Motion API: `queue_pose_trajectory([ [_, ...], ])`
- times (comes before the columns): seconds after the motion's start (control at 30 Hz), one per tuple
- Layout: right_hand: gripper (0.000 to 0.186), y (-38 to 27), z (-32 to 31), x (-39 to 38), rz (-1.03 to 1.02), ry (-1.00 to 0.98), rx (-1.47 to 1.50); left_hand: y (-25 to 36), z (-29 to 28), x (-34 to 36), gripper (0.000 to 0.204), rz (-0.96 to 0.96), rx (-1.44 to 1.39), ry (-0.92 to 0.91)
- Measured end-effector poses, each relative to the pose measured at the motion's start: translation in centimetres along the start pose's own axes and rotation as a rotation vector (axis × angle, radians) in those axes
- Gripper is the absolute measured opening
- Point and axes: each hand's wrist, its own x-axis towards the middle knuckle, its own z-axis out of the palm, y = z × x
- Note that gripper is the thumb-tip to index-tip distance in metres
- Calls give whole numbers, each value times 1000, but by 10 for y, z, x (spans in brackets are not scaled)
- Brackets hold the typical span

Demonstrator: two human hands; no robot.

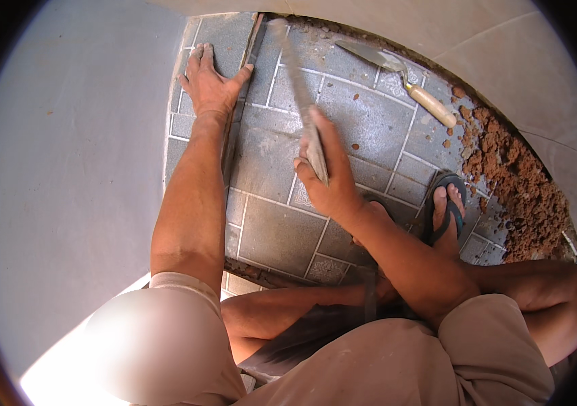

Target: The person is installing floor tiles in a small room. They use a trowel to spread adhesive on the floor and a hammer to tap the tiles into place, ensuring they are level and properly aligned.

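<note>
My left hand (210, 84) is spread wide, palm down on a tiled ledge (227, 35), thumb at its edge. Rightward, my right hand (331, 170) grips a long tool (295, 73), which extends forward past my grip, its far end blurred; farther right, a trowel (415, 93) lies on the floor tiles (369, 132) near reddish soil (520, 183).

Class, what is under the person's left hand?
Under the left hand is a grey surface with white lines, visible around the hand; the patch the hand covers cannot be seen.
</note>
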Motion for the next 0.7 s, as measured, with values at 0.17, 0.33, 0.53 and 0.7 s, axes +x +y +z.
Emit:
queue_pose_trajectory([
  [0.17, 78, 4, 3, -1, -7, 33, 85, -1, 1, 0, 108, 7, -11, 8],
  [0.33, 80, -2, -3, 2, 42, 2, 87, 0, 1, -1, 109, 8, -27, 14],
  [0.53, 81, 0, -4, 5, 55, 3, 85, 2, 0, 0, 108, 11, -23, 9],
  [0.7, 80, -2, -5, 6, 67, -1, 92, 1, 0, 1, 108, 9, -20, 3],
])
